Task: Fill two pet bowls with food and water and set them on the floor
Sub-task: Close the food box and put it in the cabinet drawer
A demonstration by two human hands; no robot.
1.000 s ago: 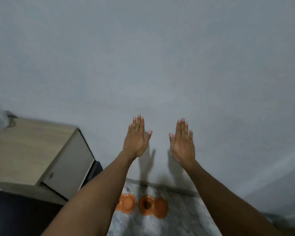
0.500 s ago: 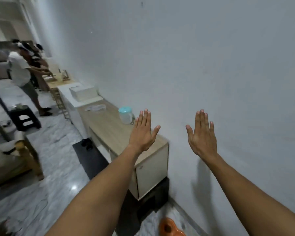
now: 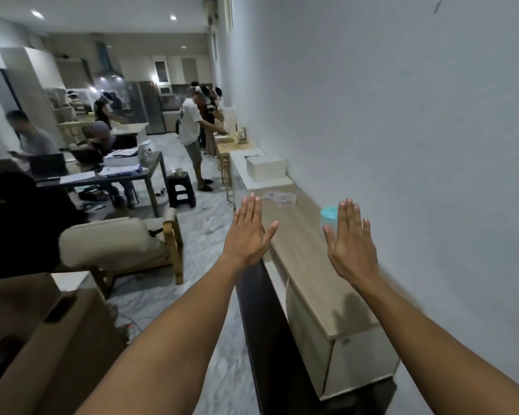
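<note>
My left hand and my right hand are raised flat in front of me, fingers together, holding nothing. Both hover above a low wooden cabinet along the white wall. A clear jug with a teal lid stands on the cabinet, partly hidden behind my right hand. Further back on the cabinet top lies a clear plastic container. No orange pet bowls are in view.
A dark mat lies along the cabinet's foot. A cream armchair stands to the left and a cardboard box at lower left. Several people work at tables further down the room. A black stool stands on the marble floor.
The view has swung left from the wall and the orange bowls on the floor to the room and cabinet. Both hands stay raised and flat.
</note>
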